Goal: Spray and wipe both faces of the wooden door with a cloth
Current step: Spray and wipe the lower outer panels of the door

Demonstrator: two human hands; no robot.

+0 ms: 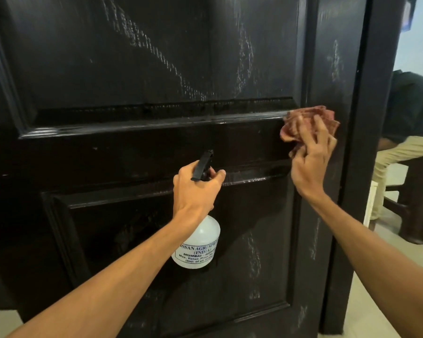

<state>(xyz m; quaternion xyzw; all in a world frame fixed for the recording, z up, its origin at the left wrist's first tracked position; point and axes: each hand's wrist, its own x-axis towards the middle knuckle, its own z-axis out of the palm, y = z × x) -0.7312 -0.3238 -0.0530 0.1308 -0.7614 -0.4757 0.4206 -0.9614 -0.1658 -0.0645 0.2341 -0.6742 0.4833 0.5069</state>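
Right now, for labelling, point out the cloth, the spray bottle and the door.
cloth point(300, 118): head view, crumpled upper folds.
spray bottle point(200, 240): head view, white body.
door point(132, 57): head view, upper panel.

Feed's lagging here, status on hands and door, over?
Left hand grips spray bottle. Right hand holds cloth against door. Whitish streaks above; nothing in the way.
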